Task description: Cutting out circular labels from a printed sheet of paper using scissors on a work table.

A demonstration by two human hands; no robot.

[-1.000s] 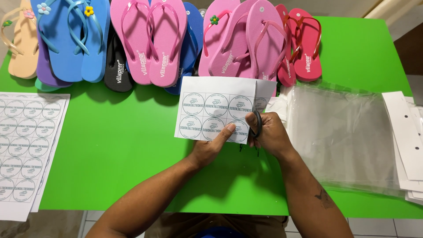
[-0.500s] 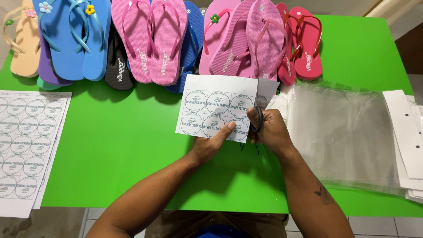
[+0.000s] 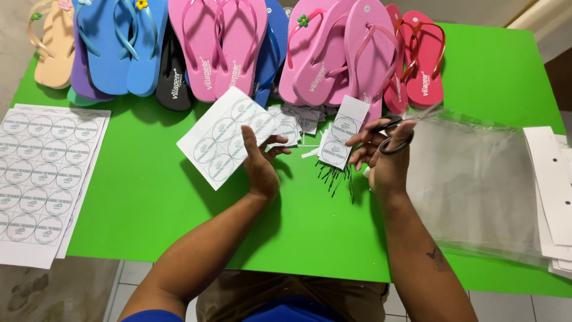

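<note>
My left hand (image 3: 259, 166) holds a white piece of sticker sheet (image 3: 221, 142) printed with round labels, tilted above the green table (image 3: 149, 203). My right hand (image 3: 386, 162) has black-handled scissors (image 3: 394, 138) on its fingers and pinches a narrow cut strip (image 3: 343, 132) carrying two round labels. The two hands are apart, with a small pile of cut label pieces (image 3: 296, 121) lying between them. Thin paper trimmings (image 3: 335, 176) lie on the table below the strip.
A row of flip-flops (image 3: 238, 48) in pink, blue, red, black and beige lines the far edge. Full label sheets (image 3: 42, 173) are stacked at the left. Clear plastic bags (image 3: 471, 179) and white punched cards (image 3: 551, 179) lie at the right.
The sheet has come apart into two pieces. My left hand moved left with the larger piece, and my right hand moved right with the scissors and the narrow strip.
</note>
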